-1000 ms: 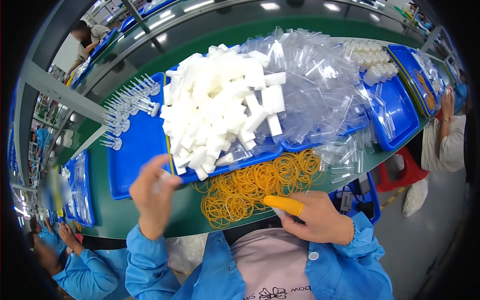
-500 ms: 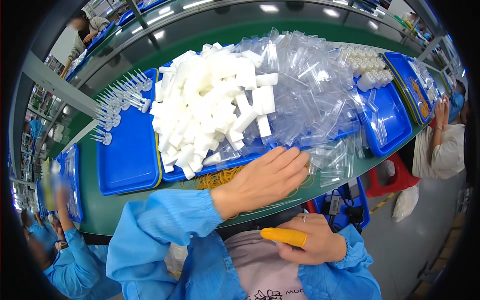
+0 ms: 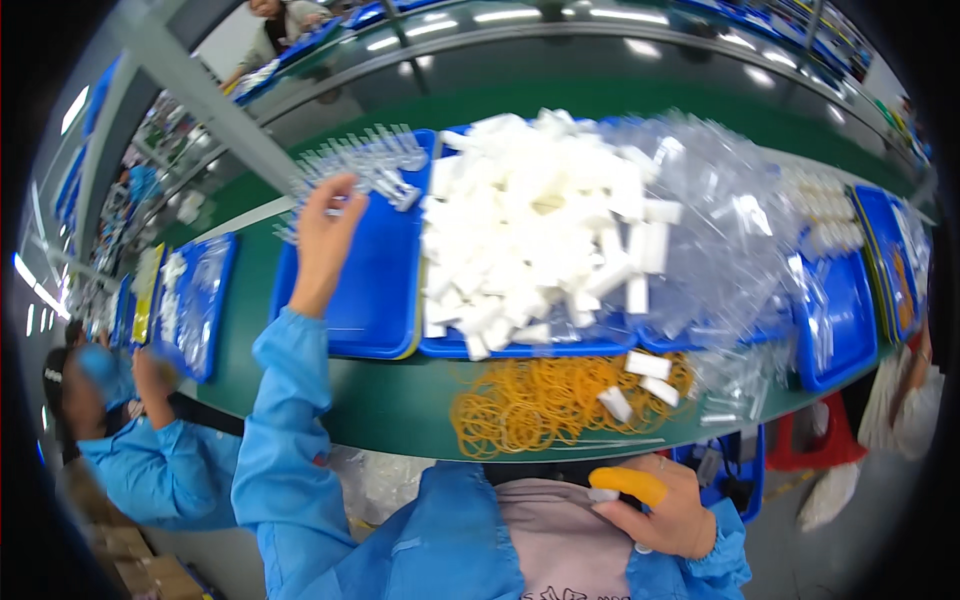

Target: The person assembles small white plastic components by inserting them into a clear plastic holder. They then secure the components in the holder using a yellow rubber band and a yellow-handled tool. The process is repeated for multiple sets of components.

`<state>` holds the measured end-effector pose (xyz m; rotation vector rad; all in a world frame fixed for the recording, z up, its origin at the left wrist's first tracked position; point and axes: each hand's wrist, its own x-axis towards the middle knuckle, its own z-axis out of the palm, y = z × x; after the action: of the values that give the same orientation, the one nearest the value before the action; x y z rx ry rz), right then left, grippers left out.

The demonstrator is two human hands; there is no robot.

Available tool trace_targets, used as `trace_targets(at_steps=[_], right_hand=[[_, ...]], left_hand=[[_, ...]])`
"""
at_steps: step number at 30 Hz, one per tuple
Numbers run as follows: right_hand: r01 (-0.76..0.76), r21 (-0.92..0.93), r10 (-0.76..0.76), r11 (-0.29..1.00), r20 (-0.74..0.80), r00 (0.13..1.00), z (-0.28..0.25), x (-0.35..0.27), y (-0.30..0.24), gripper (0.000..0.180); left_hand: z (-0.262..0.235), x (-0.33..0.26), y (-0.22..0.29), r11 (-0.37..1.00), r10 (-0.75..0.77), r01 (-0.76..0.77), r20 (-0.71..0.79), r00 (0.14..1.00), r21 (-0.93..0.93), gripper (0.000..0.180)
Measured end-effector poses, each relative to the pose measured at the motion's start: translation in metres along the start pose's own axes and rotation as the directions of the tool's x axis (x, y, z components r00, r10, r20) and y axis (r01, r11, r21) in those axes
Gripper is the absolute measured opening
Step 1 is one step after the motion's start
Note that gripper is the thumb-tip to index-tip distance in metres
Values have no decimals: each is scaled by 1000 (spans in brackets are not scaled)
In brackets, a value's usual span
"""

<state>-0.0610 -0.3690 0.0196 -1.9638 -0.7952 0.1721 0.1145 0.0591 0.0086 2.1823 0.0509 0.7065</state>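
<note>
My left hand point(image 3: 326, 240) reaches over the left blue tray point(image 3: 365, 290), its fingers curled together beside a cluster of clear stemmed plastic parts point(image 3: 365, 160) at the tray's far end. Whatever lies between those fingertips is too blurred to name. Low and close to my body, my right hand point(image 3: 665, 505) wears a yellow finger cot point(image 3: 630, 484) on one finger. Finger and thumb pinch a small whitish piece point(image 3: 603, 494), mostly hidden. Between the hands, orange rubber bands point(image 3: 520, 405) lie along the table's near edge, with three white blocks point(image 3: 615, 403) on them.
White foam-like blocks point(image 3: 530, 220) are heaped in the middle tray. Clear plastic sleeves point(image 3: 715, 235) pile up to their right, beside another blue tray point(image 3: 840, 320). A grey metal post point(image 3: 205, 95) slants at far left. A co-worker in a blue sleeve point(image 3: 165, 470) sits left.
My left hand has swung from the front of the sleeves to the left tray, uncovering the rubber bands and white blocks. My right hand stays low; a whitish piece now shows in it. The view has shifted left.
</note>
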Motion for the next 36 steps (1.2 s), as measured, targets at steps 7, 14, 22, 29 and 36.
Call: trace_targets(at_steps=[7,14,22,29,36], right_hand=[[-254,469,86,846,349,933,16,7,-19,22],[-196,538,-152,820,535,831,14,11,-23,23],[-168,309,76,936,287,955,0,-4,-10,25],[18,732,311,681,-311,898,-20,-2,-1,24],[20,588,266,809,-396,879,-18,16,21,16]], left_hand=[[23,7,8,745,450,-513,247,858,427,19],[37,11,10,630,389,-488,299,872,605,23],[-11,-40,73,979,196,-191,63,979,-74,25],[-17,-185,135,577,-143,363,347,927,-731,20],[29,-247,152,336,-27,580,608,794,-742,16]])
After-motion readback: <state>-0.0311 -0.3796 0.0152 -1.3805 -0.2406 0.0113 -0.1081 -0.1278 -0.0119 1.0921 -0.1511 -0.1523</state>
